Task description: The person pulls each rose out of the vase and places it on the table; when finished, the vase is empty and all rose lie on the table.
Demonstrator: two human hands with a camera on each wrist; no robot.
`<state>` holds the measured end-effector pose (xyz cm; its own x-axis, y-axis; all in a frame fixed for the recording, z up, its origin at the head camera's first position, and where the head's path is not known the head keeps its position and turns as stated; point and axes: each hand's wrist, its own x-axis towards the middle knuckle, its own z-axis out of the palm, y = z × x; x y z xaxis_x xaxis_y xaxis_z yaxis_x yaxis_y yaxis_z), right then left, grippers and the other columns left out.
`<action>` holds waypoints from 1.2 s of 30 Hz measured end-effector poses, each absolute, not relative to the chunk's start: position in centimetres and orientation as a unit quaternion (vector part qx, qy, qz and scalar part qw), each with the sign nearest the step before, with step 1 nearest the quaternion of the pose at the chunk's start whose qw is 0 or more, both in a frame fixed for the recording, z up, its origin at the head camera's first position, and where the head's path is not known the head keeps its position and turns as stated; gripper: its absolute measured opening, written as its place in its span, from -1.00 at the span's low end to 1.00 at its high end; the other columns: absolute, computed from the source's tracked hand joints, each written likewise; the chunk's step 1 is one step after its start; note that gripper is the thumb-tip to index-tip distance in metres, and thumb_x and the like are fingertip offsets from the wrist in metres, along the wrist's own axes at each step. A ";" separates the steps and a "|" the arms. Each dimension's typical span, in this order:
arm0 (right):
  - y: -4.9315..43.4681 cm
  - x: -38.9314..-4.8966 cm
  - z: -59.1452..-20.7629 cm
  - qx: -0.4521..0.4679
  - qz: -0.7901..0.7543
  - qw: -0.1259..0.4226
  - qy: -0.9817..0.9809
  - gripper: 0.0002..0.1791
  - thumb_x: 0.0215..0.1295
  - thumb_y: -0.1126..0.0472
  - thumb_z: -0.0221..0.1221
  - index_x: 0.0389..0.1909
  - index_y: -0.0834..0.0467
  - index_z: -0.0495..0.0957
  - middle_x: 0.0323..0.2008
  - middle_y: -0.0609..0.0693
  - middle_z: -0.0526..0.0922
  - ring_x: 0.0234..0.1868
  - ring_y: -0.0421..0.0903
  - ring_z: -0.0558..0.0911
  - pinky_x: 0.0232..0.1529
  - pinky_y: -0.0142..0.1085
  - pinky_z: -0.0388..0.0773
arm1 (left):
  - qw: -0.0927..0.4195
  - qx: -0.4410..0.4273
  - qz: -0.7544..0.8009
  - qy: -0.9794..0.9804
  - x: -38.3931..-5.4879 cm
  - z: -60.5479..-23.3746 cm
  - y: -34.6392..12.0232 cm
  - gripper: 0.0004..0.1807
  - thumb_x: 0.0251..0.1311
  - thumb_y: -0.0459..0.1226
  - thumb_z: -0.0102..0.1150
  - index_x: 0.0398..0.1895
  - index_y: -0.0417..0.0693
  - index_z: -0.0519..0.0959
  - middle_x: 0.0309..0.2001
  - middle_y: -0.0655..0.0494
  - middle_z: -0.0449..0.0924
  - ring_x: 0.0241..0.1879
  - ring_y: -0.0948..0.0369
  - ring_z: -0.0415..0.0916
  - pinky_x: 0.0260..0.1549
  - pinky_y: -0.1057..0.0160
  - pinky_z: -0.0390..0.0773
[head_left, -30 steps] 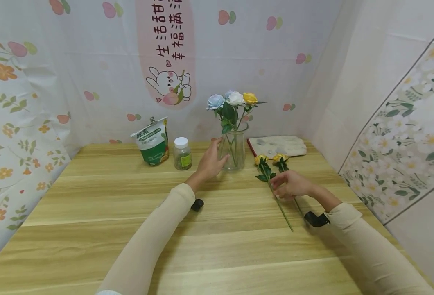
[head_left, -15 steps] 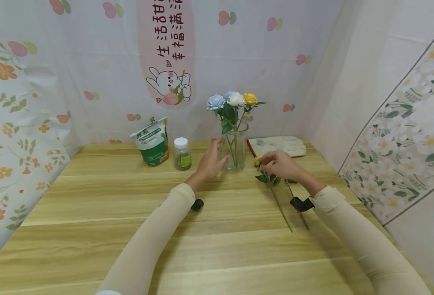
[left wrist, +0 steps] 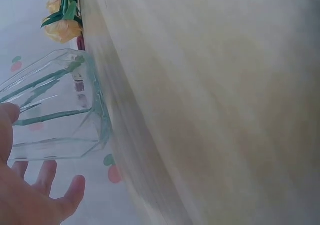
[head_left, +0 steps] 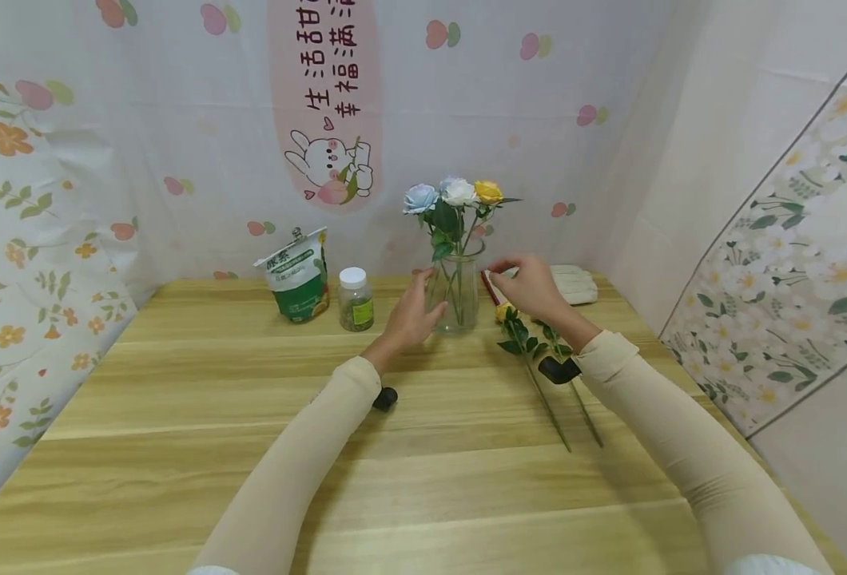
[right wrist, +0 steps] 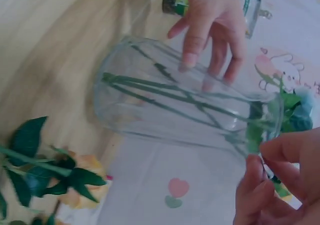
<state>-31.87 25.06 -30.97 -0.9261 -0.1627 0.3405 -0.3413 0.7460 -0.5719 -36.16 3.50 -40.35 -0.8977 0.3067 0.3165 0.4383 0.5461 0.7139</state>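
A clear glass vase (head_left: 459, 299) stands near the back of the table, holding a pale blue, a white and a yellow rose (head_left: 488, 192) with stems crossing inside. My left hand (head_left: 409, 315) rests at its left side, thumb in front and fingers spread behind, as the right wrist view also shows. My right hand (head_left: 531, 289) is raised just right of the vase, fingers loosely bent and nothing visible between them; in the right wrist view its fingertips overlap the vase's mouth. Below it two yellow roses (head_left: 507, 313) lie on the table, stems toward the front.
A white glove (head_left: 574, 285) lies behind the right hand, beside a dark red edge. Left of the vase stand a white-capped jar (head_left: 355, 303) and a green-and-white pouch (head_left: 300, 279). A printed curtain hangs right behind the table.
My right hand has moved up and left, from over the stems of the lying roses, past their blooms, to beside the vase. My left hand has stayed at the vase.
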 end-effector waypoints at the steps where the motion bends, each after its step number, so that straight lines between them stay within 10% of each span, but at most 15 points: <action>1: 24.7 -32.1 -30.7 0.138 0.329 0.146 -0.923 -0.76 0.42 0.22 0.13 -0.07 0.25 0.68 -0.10 0.18 0.69 -0.58 -0.11 0.50 -0.66 -0.30 0.33 | 0.077 -0.211 -0.426 -0.876 -36.2 -40.3 3.5 -0.27 0.41 -0.16 0.14 0.53 -0.01 0.05 0.50 -0.02 0.14 0.40 -0.01 0.24 0.28 -0.05 0.37; 12: 21.9 -33.2 -30.0 0.172 0.261 0.274 -0.910 -0.76 0.35 0.28 0.13 -0.12 0.24 0.74 -0.06 0.21 0.67 -0.37 0.14 0.53 -0.36 -0.11 0.42 | 0.083 -0.219 -0.419 -0.877 -36.4 -40.4 3.7 -0.26 0.41 -0.16 0.16 0.53 -0.05 0.05 0.50 -0.03 0.14 0.43 0.01 0.20 0.33 0.00 0.31; 18: 20.6 -32.8 -29.9 0.159 0.252 0.222 -0.928 -0.74 0.37 0.20 0.17 -0.03 0.16 0.72 0.17 0.17 0.60 0.21 0.27 0.43 0.10 0.23 0.12 | 0.083 -0.214 -0.414 -0.881 -36.3 -40.4 3.5 -0.26 0.40 -0.15 0.16 0.53 -0.04 0.05 0.50 -0.05 0.14 0.43 0.01 0.20 0.31 -0.02 0.32; 36: 20.3 -34.2 -29.8 0.147 0.156 0.157 -0.964 -0.61 0.37 0.07 0.14 0.15 0.08 0.64 0.26 0.11 0.54 0.35 0.23 0.29 0.13 0.35 0.02 | 0.068 -0.214 -0.396 -0.890 -36.2 -39.0 3.3 -0.26 0.41 -0.18 0.13 0.53 -0.04 0.01 0.50 -0.04 0.15 0.42 0.00 0.21 0.24 -0.05 0.40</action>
